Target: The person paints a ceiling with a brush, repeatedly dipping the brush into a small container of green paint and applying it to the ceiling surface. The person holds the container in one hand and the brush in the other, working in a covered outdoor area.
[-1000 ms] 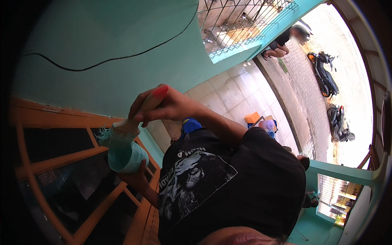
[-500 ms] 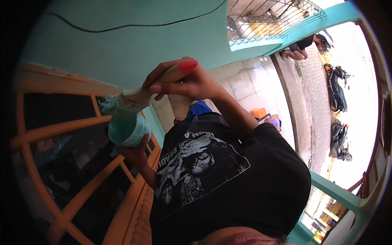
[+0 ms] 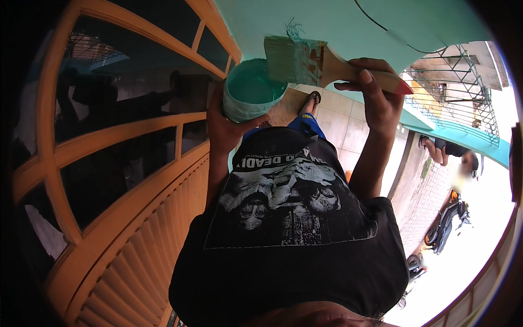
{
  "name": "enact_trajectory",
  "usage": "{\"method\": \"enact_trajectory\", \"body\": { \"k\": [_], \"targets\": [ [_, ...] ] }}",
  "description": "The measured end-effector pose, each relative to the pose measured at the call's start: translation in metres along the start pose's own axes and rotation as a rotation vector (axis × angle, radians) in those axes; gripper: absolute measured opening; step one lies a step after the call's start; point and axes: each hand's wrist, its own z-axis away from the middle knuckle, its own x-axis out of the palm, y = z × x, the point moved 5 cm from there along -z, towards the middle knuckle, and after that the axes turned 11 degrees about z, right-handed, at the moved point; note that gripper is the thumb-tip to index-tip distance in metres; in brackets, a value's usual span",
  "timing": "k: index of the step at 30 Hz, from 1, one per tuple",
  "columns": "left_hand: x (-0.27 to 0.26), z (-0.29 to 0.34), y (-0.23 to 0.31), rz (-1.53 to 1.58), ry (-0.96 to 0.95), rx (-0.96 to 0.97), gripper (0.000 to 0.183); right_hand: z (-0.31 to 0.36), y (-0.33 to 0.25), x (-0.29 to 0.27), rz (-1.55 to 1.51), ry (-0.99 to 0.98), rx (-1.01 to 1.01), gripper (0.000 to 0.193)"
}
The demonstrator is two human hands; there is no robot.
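My left hand (image 3: 222,126) is wrapped round a tub (image 3: 251,110) smeared with turquoise paint. Its open top faces up, and wet turquoise paint shows inside. In my right hand (image 3: 378,101) is a wide paintbrush (image 3: 339,66), gripped by its wooden handle with a red tip. The brush lies sideways, its broad head at the right rim of the tub. Turquoise paint streaks the head, and frayed strands stick up from it. From this angle I cannot tell whether the brush touches the tub.
An orange-framed window (image 3: 117,136) with dark panes runs along my left, above a ribbed orange panel (image 3: 147,245). Ahead stands a turquoise wall (image 3: 327,22) with a dangling black cable (image 3: 370,15). A metal grille (image 3: 457,98), a seated person (image 3: 449,150) and motorbikes (image 3: 449,218) are to the right.
The view has turned, bringing the window more fully into sight. The brush, earlier pointing down-left over the tub's rim, now lies nearly level at the tub's right side. Both hands keep their holds.
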Motion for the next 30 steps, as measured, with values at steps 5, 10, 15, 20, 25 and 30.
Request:
{"method": "enact_trajectory", "body": {
  "k": [5,10,15,20,25,30],
  "targets": [
    [0.002,0.003,-0.008,0.014,0.006,-0.035,0.092,-0.002,0.013,-0.001,-0.228,0.207,0.161,0.034],
    [0.012,-0.013,0.017,0.024,-0.049,0.002,0.094,-0.01,-0.001,-0.004,-0.303,0.245,0.1,0.036],
    [0.018,-0.035,0.025,0.161,-0.09,0.045,0.095,-0.033,-0.025,-0.009,-0.169,0.125,0.039,0.04],
    [0.02,-0.051,0.038,0.124,-0.092,0.128,0.093,-0.05,-0.053,-0.008,-0.068,0.044,-0.043,0.038],
    [0.022,-0.053,0.059,0.146,-0.108,0.185,0.092,-0.052,-0.066,-0.006,-0.184,0.109,0.048,0.039],
    [0.028,-0.061,0.084,0.159,-0.12,0.264,0.094,-0.082,-0.091,-0.016,-0.478,0.12,0.023,0.035]
  ]
}}
